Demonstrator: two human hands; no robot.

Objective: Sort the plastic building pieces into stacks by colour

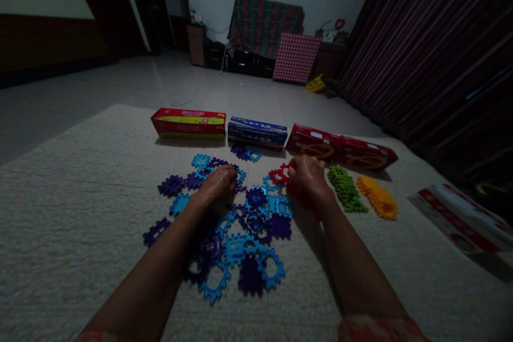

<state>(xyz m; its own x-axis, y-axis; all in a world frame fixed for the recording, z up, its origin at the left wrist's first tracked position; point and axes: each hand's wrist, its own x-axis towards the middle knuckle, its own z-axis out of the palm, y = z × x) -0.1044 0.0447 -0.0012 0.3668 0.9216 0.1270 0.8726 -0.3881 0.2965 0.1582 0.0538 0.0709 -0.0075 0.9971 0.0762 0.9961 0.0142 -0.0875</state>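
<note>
My sleeve [374, 328] and two bare forearms lie nearest, reaching over the mat [100, 187] towards its far edge. Between them spreads a loose jumble of toothed tiles, some light blue [234, 248], some purple [252, 278], many lapped over one another, running from the mat's near side up its middle. My left grip [221, 179] is narrow, its fingers curled down over blue and purple tiles at the far part of the jumble; I can't tell whether it holds one. My right grip [308, 171] is bunched up at the side of a red tile [272, 174], over more red pieces [298, 192]; whether it pinches that tile I can't tell. Towards the mat's right edge lie a green stack [345, 189] and, beyond it, an orange stack [377, 197]. Along the far edge stand a red box [190, 124], a blue box [257, 133] and dark red boxes [315, 141]. The tiles look like thin plastic: I'd judge them light, stiff, a little slick, with teeth apt to snag on neighbours. I'd best take one by its rim, thumb and finger on opposite faces, lifting it straight up.
</note>
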